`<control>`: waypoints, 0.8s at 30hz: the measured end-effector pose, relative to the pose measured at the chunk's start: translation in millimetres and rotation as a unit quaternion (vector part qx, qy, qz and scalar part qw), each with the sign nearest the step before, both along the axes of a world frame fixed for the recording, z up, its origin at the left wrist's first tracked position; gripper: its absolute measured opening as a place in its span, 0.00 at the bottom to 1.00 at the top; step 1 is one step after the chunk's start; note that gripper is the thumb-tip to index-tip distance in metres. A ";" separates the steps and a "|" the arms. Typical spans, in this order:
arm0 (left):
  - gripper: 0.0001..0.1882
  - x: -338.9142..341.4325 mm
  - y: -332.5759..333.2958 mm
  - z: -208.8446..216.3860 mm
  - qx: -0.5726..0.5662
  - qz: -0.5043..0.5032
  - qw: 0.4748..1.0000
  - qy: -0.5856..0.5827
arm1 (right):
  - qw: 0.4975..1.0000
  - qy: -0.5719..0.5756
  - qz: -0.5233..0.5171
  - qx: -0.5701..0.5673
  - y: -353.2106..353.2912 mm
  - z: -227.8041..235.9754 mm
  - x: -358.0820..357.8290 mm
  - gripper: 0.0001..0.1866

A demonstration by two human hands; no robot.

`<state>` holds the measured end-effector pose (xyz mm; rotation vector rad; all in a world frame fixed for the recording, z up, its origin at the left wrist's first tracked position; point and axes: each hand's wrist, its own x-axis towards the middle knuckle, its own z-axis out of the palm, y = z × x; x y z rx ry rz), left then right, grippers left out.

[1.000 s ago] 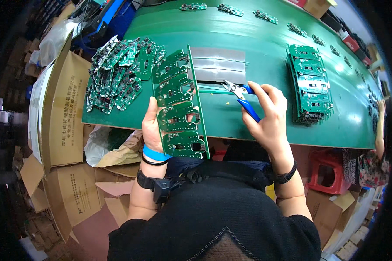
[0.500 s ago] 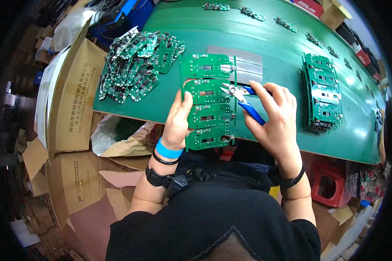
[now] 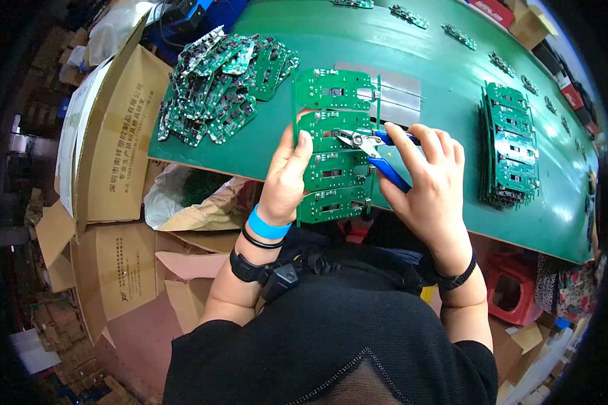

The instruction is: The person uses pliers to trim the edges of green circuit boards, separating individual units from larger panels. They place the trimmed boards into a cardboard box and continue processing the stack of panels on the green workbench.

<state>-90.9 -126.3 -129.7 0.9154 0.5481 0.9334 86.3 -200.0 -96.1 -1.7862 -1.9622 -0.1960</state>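
My left hand (image 3: 285,177) grips a green circuit board panel (image 3: 332,169) by its left edge, thumb on top and the other fingers hidden underneath. Several boards are joined one below another in this panel, with thin rails along its sides. In my right hand (image 3: 425,175) are blue-handled cutting pliers (image 3: 378,150). Their metal jaws lie over the second board from the top, near its right side; whether they touch it I cannot tell. Behind the panel, a grey metal plate (image 3: 398,98) lies on the green table (image 3: 446,74).
A heap of loose circuit boards (image 3: 213,88) lies at the table's left. Stacked board panels (image 3: 510,145) stand at the right, with single boards (image 3: 459,36) spaced along the far side. An open carton (image 3: 125,142) and a plastic bag (image 3: 175,202) are left of my arm; a red stool (image 3: 510,290) is at lower right.
The pliers' jaws have gone from the gap near the panel's right edge to further over the second board. In the picture, the panel and my left hand sit slightly further right.
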 end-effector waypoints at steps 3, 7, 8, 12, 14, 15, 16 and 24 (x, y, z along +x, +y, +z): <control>0.21 1.2 0.3 -2.2 0.017 0.005 1.000 0.012 | 1.000 -0.006 -0.001 -0.005 -0.4 -0.2 0.4 0.32; 0.21 1.5 -0.8 -0.1 0.022 -0.001 1.000 -0.003 | 1.000 -0.018 -0.008 -0.019 -1.0 -2.8 0.3 0.33; 0.21 1.0 -0.9 -0.4 0.024 0.000 1.000 -0.001 | 1.000 -0.020 -0.010 -0.022 -1.0 -3.9 -0.1 0.33; 0.21 1.8 1.0 1.1 0.025 -0.002 1.000 0.005 | 1.000 -0.018 -0.004 -0.009 -0.4 -3.4 0.8 0.34; 0.20 2.5 0.8 0.4 0.028 0.003 1.000 0.010 | 1.000 -0.026 -0.005 -0.003 -0.5 -1.9 0.9 0.35; 0.20 2.6 0.3 0.2 0.029 0.003 1.000 0.010 | 1.000 -0.026 -0.005 0.001 -0.7 -1.7 0.7 0.34; 0.20 2.6 0.1 0.4 0.029 0.003 1.000 0.010 | 1.000 -0.026 -0.005 0.006 -0.5 -1.3 0.4 0.33; 0.20 0.2 -0.6 2.2 -0.030 0.006 1.000 -0.007 | 0.999 0.020 0.005 0.045 2.8 -10.0 1.1 0.29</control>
